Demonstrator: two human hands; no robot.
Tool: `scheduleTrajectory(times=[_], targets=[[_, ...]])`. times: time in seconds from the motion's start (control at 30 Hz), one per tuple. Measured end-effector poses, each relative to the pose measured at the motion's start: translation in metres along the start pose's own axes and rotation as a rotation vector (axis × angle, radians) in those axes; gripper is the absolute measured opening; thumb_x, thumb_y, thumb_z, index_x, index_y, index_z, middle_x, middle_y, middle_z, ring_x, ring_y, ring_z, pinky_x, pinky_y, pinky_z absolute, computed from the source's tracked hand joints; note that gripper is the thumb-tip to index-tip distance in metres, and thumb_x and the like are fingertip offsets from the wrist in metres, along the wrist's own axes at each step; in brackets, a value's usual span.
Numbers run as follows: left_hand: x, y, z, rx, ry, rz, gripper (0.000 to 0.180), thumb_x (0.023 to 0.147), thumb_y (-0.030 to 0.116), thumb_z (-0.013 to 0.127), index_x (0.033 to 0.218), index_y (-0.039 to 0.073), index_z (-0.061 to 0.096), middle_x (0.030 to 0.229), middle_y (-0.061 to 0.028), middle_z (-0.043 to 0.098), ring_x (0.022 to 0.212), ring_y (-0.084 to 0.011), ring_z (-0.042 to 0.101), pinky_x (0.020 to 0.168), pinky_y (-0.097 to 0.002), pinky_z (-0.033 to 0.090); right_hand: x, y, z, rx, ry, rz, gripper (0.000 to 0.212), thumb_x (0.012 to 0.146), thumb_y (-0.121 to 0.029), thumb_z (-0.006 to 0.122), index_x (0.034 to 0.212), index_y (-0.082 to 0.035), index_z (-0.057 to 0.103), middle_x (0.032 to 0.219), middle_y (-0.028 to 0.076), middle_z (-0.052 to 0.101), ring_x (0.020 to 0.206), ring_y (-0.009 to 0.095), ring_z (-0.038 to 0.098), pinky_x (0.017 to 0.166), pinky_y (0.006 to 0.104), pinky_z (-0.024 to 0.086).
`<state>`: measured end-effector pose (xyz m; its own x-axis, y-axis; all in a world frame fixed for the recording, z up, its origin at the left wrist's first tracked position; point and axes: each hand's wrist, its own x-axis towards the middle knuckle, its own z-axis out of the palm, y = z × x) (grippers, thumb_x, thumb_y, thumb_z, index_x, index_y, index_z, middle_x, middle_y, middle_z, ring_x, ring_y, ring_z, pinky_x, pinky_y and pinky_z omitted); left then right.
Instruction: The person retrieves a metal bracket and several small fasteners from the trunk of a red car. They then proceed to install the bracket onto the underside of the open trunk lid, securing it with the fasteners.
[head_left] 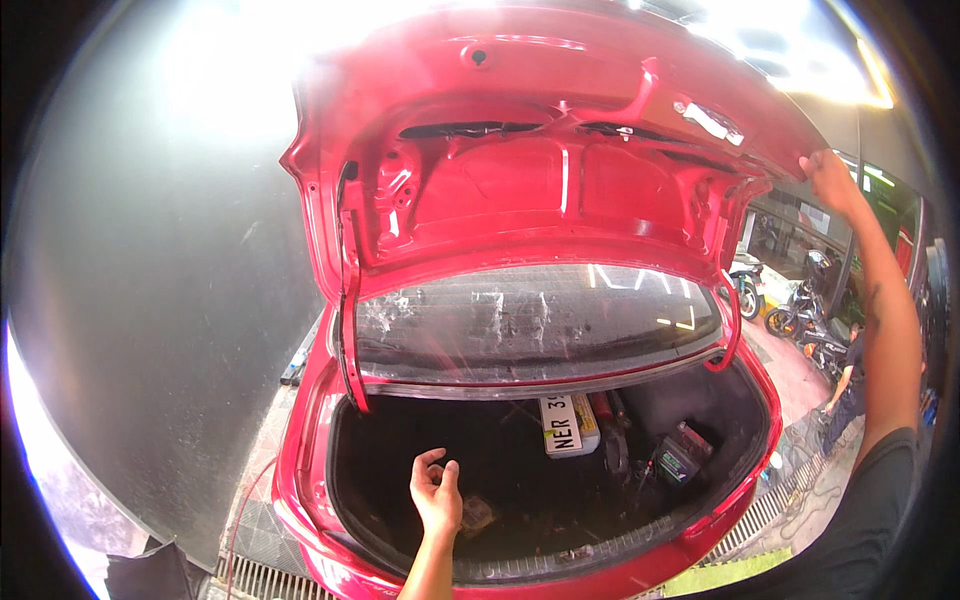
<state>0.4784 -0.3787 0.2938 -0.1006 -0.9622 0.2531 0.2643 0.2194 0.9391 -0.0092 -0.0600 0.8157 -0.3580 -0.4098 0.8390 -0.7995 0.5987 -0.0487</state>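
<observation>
A red car's trunk lid [500, 190] stands raised above the rear window [540, 320]. High on the right, my right hand [832, 185] is closed around the lid's edge. My left hand [437, 492] hovers over the dark trunk [390, 440], fingers loosely bent and apart, holding nothing. Just beside it on the trunk floor lies a small brownish thing [477, 515], too dim to name. Farther in are a licence plate [560, 425] on a pale box, a red cylinder [610, 410] partly in shadow, and a dark battery-like box [682, 455].
A dark wall [170, 300] rises close on the left. Floor grating [270, 578] runs behind the car. To the right are parked motorcycles [800, 310] and another person [850, 385], near hoses or cables [810, 490] on the floor.
</observation>
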Motion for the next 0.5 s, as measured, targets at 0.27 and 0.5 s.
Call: scheduleTrajectory(times=[0.27,0.5], targets=[[-0.048,0.023,-0.016,-0.062,0.052,-0.093,0.023,0.091,0.002,0.067,0.114,0.004,0.064,0.069,0.0036,0.054,0.059,-0.0046,0.047,0.054,-0.0221,0.037,0.005,0.005,-0.013,0.411,-0.222,0.139,0.04,0.102,-0.04,0.064,0.086,-0.004,0.061,0.068,0.007,0.06,0.051,0.013,0.052,0.045,0.0329,0.039],[-0.085,0.051,-0.038,0.125,0.119,-0.068,0.026,0.094,0.011,0.065,0.12,0.006,0.062,0.078,0.0022,0.052,0.056,-0.0042,0.042,0.05,-0.021,0.029,-0.018,-0.03,0.054,0.072,0.082,-0.333,0.04,0.101,-0.043,0.065,0.092,-0.004,0.061,0.076,0.008,0.062,0.06,0.013,0.055,0.052,0.0327,0.042]])
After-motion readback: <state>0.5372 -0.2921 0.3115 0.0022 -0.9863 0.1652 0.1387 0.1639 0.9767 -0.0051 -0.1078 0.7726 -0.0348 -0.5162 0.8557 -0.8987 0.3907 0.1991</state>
